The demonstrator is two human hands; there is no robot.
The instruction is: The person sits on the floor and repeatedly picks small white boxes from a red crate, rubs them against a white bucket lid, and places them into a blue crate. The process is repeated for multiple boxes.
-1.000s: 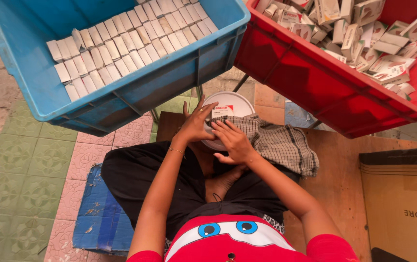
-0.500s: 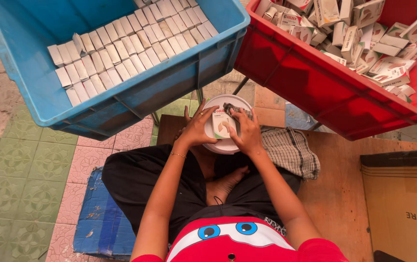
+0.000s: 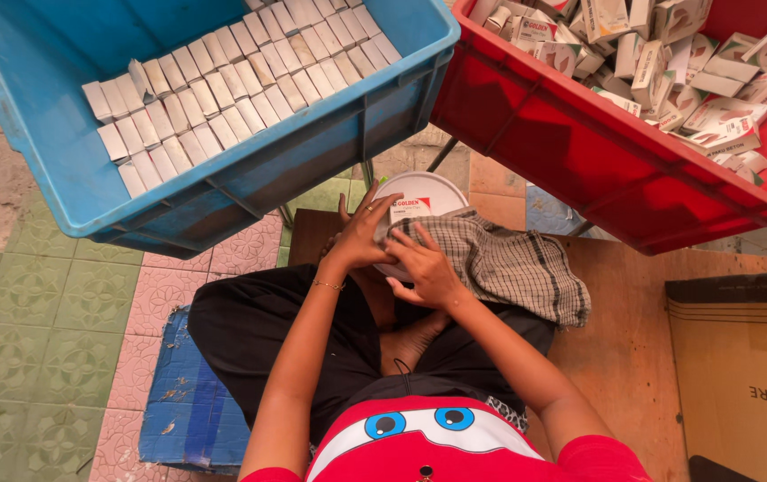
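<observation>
My left hand [image 3: 358, 236] rests with fingers spread on the near left rim of a white round tub [image 3: 419, 198] that stands in front of my crossed legs. My right hand [image 3: 424, 268] lies on the near edge of a grey checked cloth [image 3: 513, 266] that covers the tub's right side and drapes over my right knee. What lies under the two hands is hidden. A thin bracelet sits on my left wrist.
A blue crate [image 3: 250, 178] at upper left holds neat rows of small white boxes [image 3: 223, 89]. A red crate [image 3: 598, 170] at upper right holds several loose printed cartons [image 3: 669, 71]. A cardboard box [image 3: 745, 375] stands at the right on a wooden board. Patterned floor tiles spread left.
Half a second ago both hands held a small box above the uncovered tub. Now the hands are lower and the checked cloth lies over the tub's right side.
</observation>
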